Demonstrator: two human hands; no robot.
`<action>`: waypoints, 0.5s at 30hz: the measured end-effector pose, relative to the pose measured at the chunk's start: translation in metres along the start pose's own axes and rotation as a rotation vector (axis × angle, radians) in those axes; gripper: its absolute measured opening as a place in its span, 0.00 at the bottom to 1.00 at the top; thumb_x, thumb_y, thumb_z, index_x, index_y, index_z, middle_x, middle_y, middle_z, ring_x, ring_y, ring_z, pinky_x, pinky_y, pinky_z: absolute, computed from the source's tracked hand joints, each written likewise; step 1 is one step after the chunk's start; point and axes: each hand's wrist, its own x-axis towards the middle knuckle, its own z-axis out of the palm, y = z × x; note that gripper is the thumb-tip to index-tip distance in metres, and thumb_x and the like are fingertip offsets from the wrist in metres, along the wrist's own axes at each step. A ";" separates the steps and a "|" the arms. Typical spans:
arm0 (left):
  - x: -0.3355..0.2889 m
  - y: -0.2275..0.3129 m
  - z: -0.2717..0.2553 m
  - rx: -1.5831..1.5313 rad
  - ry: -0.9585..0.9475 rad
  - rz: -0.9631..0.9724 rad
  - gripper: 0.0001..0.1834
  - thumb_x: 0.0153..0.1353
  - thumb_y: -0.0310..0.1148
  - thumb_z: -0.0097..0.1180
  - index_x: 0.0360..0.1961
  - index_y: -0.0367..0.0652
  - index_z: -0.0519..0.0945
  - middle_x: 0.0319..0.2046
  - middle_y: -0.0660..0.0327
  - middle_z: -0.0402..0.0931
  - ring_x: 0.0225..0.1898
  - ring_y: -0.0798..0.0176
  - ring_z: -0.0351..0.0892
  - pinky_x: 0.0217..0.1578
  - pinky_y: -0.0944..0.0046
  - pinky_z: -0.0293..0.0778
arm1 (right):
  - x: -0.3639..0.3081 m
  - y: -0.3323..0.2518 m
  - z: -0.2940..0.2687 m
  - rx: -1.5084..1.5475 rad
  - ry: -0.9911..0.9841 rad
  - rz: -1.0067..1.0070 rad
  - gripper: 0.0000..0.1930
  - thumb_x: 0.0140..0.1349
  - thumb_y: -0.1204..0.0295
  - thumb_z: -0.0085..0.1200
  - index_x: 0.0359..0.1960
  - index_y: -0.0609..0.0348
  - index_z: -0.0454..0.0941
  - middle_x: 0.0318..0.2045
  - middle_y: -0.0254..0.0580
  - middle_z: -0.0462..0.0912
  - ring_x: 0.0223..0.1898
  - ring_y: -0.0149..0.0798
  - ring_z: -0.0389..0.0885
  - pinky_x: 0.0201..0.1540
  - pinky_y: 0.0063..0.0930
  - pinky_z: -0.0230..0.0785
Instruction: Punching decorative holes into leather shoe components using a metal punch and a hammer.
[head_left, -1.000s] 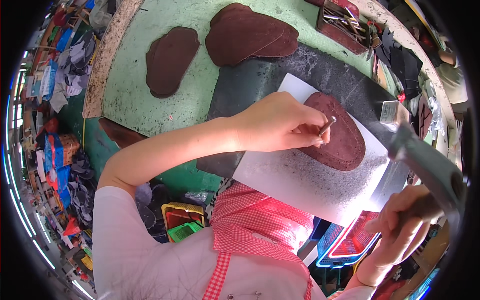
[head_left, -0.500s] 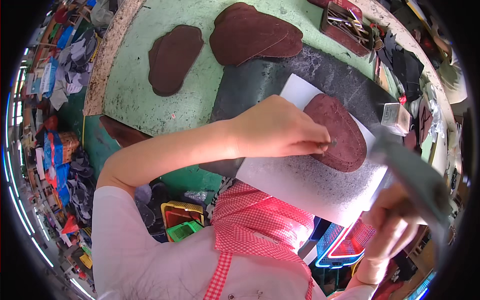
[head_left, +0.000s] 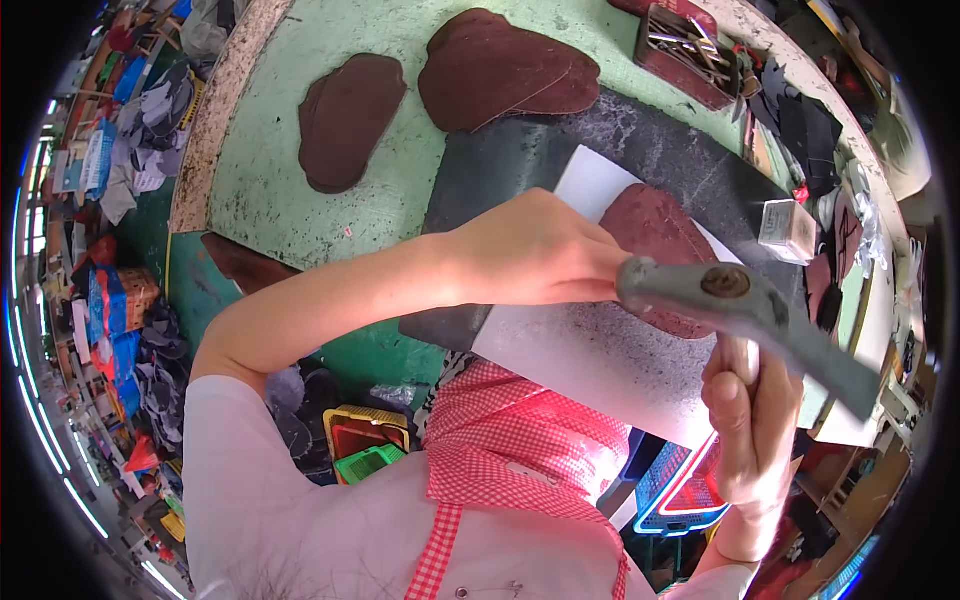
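Note:
My right hand [head_left: 755, 425] is wrapped round the handle of a grey metal hammer [head_left: 770, 318]. One end of the hammer's head covers the fingertips of my left hand [head_left: 545, 250]; I cannot tell whether it touches what they hold. My left fingers are pinched together over a dark reddish-brown leather piece [head_left: 655, 222], rounded in outline, and whatever they grip is hidden. Under the leather lies a white board [head_left: 590, 365] speckled with dark marks. That board rests on a black mat [head_left: 500, 185].
On the green tabletop [head_left: 265, 130], more brown cut pieces [head_left: 350, 125] lie at the far left, with a larger stack [head_left: 505, 70] behind the mat. A tin of metal tools [head_left: 690, 50] stands far right, and a small box [head_left: 788, 230] nearer. Plastic baskets [head_left: 680, 490] sit below the table edge.
The hammer has swung leftward from the right side until its head overlaps my left fingertips. My right hand rose with it. My left hand and the leather have shifted slightly left.

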 end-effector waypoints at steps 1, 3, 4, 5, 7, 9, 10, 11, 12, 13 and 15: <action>-0.003 -0.003 0.001 -0.012 0.052 0.003 0.06 0.60 0.31 0.58 0.38 0.44 0.79 0.29 0.62 0.83 0.30 0.60 0.83 0.31 0.65 0.75 | 0.004 0.000 -0.001 0.209 -0.109 0.171 0.16 0.64 0.74 0.51 0.51 0.68 0.76 0.35 0.43 0.80 0.30 0.34 0.76 0.35 0.24 0.69; 0.003 -0.003 0.003 -0.347 0.097 -0.236 0.06 0.62 0.30 0.57 0.38 0.41 0.79 0.30 0.62 0.82 0.32 0.65 0.83 0.34 0.67 0.77 | -0.010 0.020 0.009 0.273 -0.029 0.173 0.17 0.67 0.69 0.47 0.53 0.68 0.72 0.28 0.37 0.74 0.25 0.26 0.66 0.27 0.19 0.58; 0.005 0.000 0.005 -0.686 0.135 -0.482 0.06 0.64 0.28 0.56 0.39 0.37 0.78 0.32 0.62 0.81 0.35 0.70 0.82 0.36 0.69 0.78 | -0.019 0.032 0.011 0.342 0.046 0.178 0.20 0.70 0.65 0.42 0.56 0.69 0.68 0.22 0.30 0.67 0.19 0.18 0.56 0.19 0.15 0.47; 0.009 0.003 0.004 -0.689 0.128 -0.472 0.06 0.64 0.28 0.56 0.39 0.37 0.78 0.32 0.62 0.81 0.35 0.70 0.82 0.36 0.69 0.78 | -0.026 0.039 0.008 0.377 0.046 0.259 0.20 0.70 0.69 0.42 0.59 0.69 0.67 0.24 0.30 0.67 0.19 0.18 0.56 0.19 0.15 0.49; 0.024 0.009 -0.002 -0.581 -0.027 -0.535 0.06 0.66 0.28 0.54 0.40 0.36 0.78 0.32 0.61 0.81 0.36 0.71 0.81 0.38 0.69 0.79 | -0.044 0.061 0.008 0.265 0.047 0.277 0.19 0.69 0.72 0.42 0.59 0.69 0.67 0.24 0.30 0.67 0.20 0.18 0.57 0.20 0.15 0.49; 0.045 0.011 -0.005 -0.592 -0.090 -0.557 0.07 0.66 0.27 0.54 0.40 0.35 0.78 0.32 0.61 0.81 0.35 0.71 0.81 0.39 0.69 0.79 | -0.051 0.062 0.014 0.226 0.043 0.372 0.21 0.67 0.77 0.42 0.61 0.68 0.67 0.24 0.31 0.66 0.23 0.22 0.58 0.24 0.19 0.53; 0.059 0.006 0.005 -0.511 0.015 -0.361 0.07 0.66 0.28 0.54 0.39 0.34 0.78 0.33 0.61 0.82 0.35 0.71 0.81 0.39 0.70 0.79 | -0.054 0.062 0.017 0.220 0.025 0.348 0.21 0.66 0.78 0.42 0.61 0.68 0.67 0.25 0.32 0.68 0.24 0.23 0.59 0.25 0.20 0.54; 0.075 0.000 0.016 -0.424 0.127 -0.172 0.07 0.66 0.28 0.54 0.39 0.33 0.78 0.34 0.60 0.82 0.35 0.71 0.81 0.39 0.70 0.79 | -0.054 0.063 0.021 0.217 0.000 0.315 0.21 0.66 0.79 0.42 0.61 0.69 0.67 0.26 0.33 0.69 0.24 0.24 0.59 0.26 0.21 0.55; 0.099 -0.003 0.031 -0.448 0.259 -0.085 0.07 0.64 0.29 0.56 0.37 0.35 0.80 0.33 0.60 0.83 0.35 0.72 0.82 0.37 0.71 0.78 | -0.053 0.063 0.026 0.207 -0.005 0.308 0.20 0.66 0.80 0.42 0.60 0.69 0.68 0.27 0.35 0.70 0.25 0.27 0.61 0.28 0.23 0.58; 0.127 0.006 0.034 -0.368 0.273 -0.091 0.06 0.62 0.31 0.59 0.35 0.39 0.82 0.32 0.61 0.84 0.33 0.71 0.83 0.34 0.70 0.77 | -0.053 0.061 0.026 0.155 0.015 0.239 0.20 0.66 0.79 0.43 0.60 0.69 0.68 0.27 0.38 0.71 0.26 0.29 0.63 0.30 0.26 0.62; 0.172 0.001 0.057 -0.288 0.446 0.115 0.05 0.59 0.32 0.61 0.35 0.45 0.84 0.31 0.62 0.85 0.28 0.66 0.84 0.29 0.69 0.74 | -0.055 0.061 0.029 0.159 -0.006 0.244 0.19 0.67 0.78 0.43 0.59 0.68 0.69 0.29 0.41 0.72 0.26 0.31 0.64 0.31 0.26 0.63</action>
